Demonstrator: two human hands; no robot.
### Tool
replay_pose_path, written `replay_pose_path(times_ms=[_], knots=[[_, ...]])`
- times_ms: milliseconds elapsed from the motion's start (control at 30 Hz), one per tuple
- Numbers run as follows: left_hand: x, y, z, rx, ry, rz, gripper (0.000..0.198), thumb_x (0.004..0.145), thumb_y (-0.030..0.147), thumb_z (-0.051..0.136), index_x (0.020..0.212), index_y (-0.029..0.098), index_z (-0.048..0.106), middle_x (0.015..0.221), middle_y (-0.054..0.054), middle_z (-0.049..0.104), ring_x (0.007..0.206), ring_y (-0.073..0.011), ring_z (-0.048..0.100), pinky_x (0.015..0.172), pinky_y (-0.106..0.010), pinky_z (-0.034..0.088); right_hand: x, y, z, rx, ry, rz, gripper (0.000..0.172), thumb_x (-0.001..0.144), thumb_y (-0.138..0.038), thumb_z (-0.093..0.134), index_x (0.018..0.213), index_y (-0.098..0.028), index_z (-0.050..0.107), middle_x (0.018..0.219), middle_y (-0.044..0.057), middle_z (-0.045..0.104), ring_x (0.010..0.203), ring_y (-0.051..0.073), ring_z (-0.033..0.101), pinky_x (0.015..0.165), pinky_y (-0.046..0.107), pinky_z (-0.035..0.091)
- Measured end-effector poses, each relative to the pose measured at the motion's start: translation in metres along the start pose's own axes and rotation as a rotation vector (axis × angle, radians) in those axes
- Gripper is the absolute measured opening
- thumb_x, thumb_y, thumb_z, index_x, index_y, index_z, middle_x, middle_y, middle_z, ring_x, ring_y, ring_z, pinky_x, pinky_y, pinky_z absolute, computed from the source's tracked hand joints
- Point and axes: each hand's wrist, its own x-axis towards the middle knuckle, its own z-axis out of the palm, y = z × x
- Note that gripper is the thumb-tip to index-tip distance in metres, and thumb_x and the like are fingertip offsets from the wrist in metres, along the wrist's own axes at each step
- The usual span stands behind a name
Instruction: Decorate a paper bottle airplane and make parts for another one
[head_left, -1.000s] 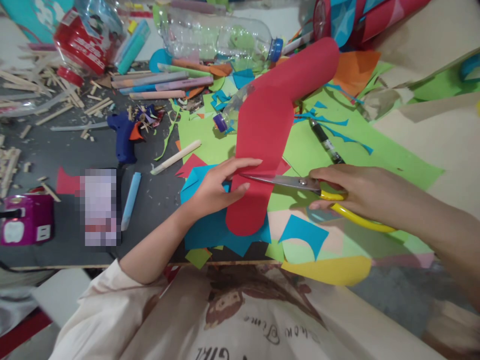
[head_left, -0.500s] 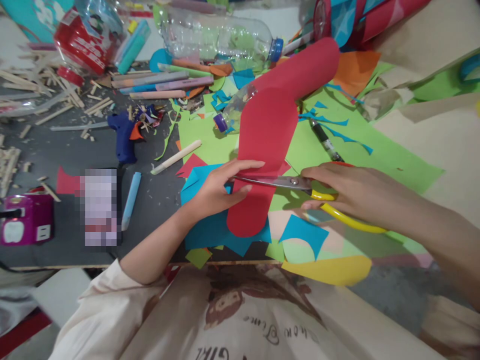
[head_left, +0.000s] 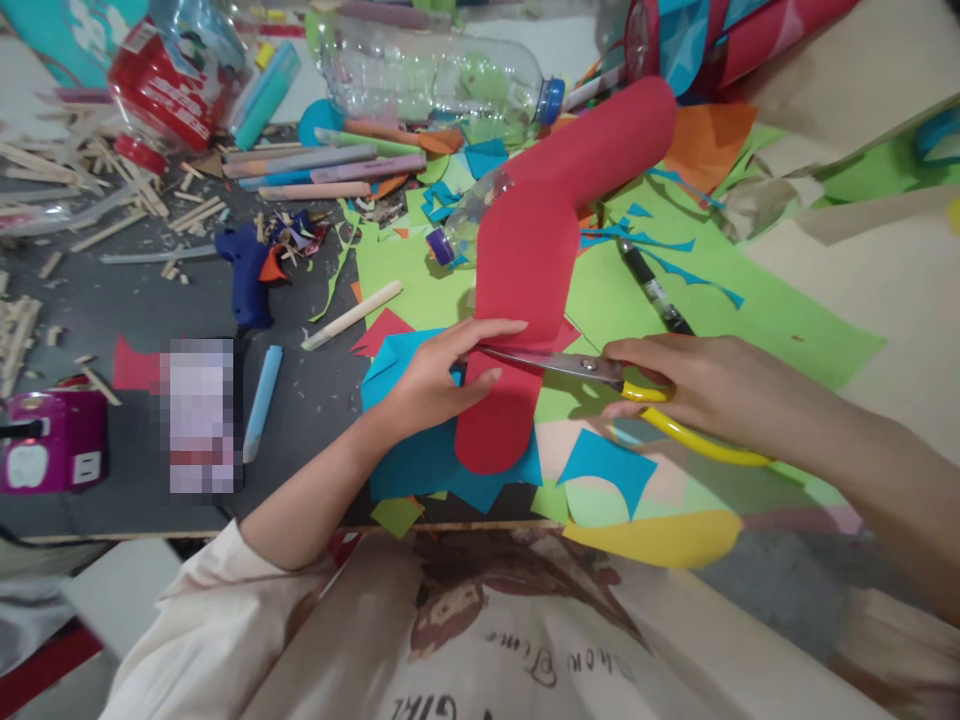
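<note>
A long red paper strip (head_left: 525, 260) with a rounded lower end stands out in the middle. My left hand (head_left: 442, 375) holds its left edge, thumb and fingers on either side of the scissor tips. In my right hand (head_left: 675, 380) are scissors (head_left: 585, 364) with yellow handles, their blades lying across the strip, nearly closed. Whether paper is between the blades is hard to tell. Blue paper (head_left: 397, 470) lies under the strip's lower end and my left hand. Behind the strip, a red paper-covered roll (head_left: 622, 135) slants up to the right.
Green paper (head_left: 780, 300) with a black marker (head_left: 652, 285) covers the right side. A blue glue gun (head_left: 247, 275), a phone (head_left: 202, 415) and wood sticks are on the left. A clear bottle (head_left: 442, 80) lies at the back, near several pens.
The red strip's right edge has shifted slightly left, so the strip looks narrower and more of the green paper shows. Both hands have hardly moved, and the blades tilt slightly more.
</note>
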Motion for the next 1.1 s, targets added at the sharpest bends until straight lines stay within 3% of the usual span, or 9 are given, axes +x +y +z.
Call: replay_pose_path(times_ms=[133,267,367,500,667,867,967,1100], knots=[[0.002,-0.001,0.0,0.01,0.064,-0.04,0.039,0.089,0.017,0.054,0.125,0.022,0.064,0.129,-0.005,0.07,0.113,-0.0184,0.068,0.085,-0.024,0.057,-0.01,0.005,0.006,0.009,0.065,0.04,0.05,0.095,-0.061,0.039,0.106,-0.02,0.066,0.088,0.012,0.071,0.071,0.026,0.068,0.055,0.032,0.044],[0.005,-0.005,-0.001,-0.017,0.202,-0.051,0.032,0.087,0.019,0.055,0.117,0.019,0.066,0.123,-0.007,0.072,0.114,-0.0204,0.068,0.09,-0.029,0.057,-0.023,0.014,0.012,-0.024,0.186,0.293,0.033,0.088,-0.05,0.055,0.102,-0.022,0.067,0.084,0.01,0.071,0.072,0.028,0.069,0.056,0.032,0.046],[0.006,-0.007,-0.002,-0.021,0.228,-0.072,0.027,0.088,0.027,0.058,0.112,0.019,0.067,0.119,-0.007,0.073,0.114,-0.0214,0.068,0.093,-0.031,0.057,-0.033,0.027,0.013,-0.005,0.296,0.455,0.027,0.083,-0.041,0.06,0.101,-0.023,0.065,0.091,0.01,0.074,0.08,0.029,0.07,0.063,0.033,0.05],[0.006,-0.006,-0.003,-0.029,0.237,-0.081,0.025,0.092,0.04,0.059,0.102,0.02,0.071,0.107,-0.006,0.077,0.101,-0.0192,0.071,0.086,-0.028,0.057,-0.045,0.05,0.013,0.04,0.417,0.628,0.031,0.081,-0.04,0.063,0.108,-0.026,0.064,0.102,0.01,0.076,0.09,0.031,0.071,0.075,0.036,0.052],[0.007,-0.01,-0.002,0.029,0.257,-0.074,0.017,0.093,0.031,0.059,0.098,0.021,0.071,0.101,-0.005,0.076,0.096,-0.0177,0.071,0.084,-0.029,0.057,-0.054,0.074,0.013,0.154,0.427,0.767,0.038,0.077,-0.034,0.065,0.114,-0.024,0.066,0.114,0.011,0.075,0.102,0.029,0.069,0.087,0.037,0.05],[0.007,-0.01,-0.003,0.059,0.154,0.021,0.029,0.086,0.017,0.057,0.114,0.02,0.066,0.115,-0.007,0.071,0.112,-0.0194,0.066,0.096,-0.031,0.055,-0.051,0.084,0.013,0.127,0.416,0.79,0.05,0.08,-0.03,0.059,0.13,-0.019,0.062,0.13,0.015,0.069,0.117,0.029,0.064,0.1,0.037,0.046],[0.005,-0.007,-0.004,0.111,0.006,0.09,0.037,0.086,0.01,0.052,0.119,0.02,0.064,0.12,-0.007,0.07,0.117,-0.0187,0.064,0.101,-0.031,0.054,-0.051,0.084,0.011,0.082,0.427,0.73,0.049,0.083,-0.031,0.057,0.13,-0.017,0.061,0.13,0.017,0.067,0.116,0.029,0.063,0.098,0.038,0.047],[0.001,-0.008,0.0,0.248,-0.18,0.238,0.037,0.088,0.007,0.046,0.116,0.022,0.065,0.119,-0.007,0.07,0.113,-0.0175,0.067,0.091,-0.028,0.057,-0.05,0.079,0.01,-0.108,0.369,0.685,0.049,0.091,-0.034,0.049,0.129,-0.005,0.061,0.12,0.027,0.067,0.11,0.034,0.062,0.097,0.042,0.046]])
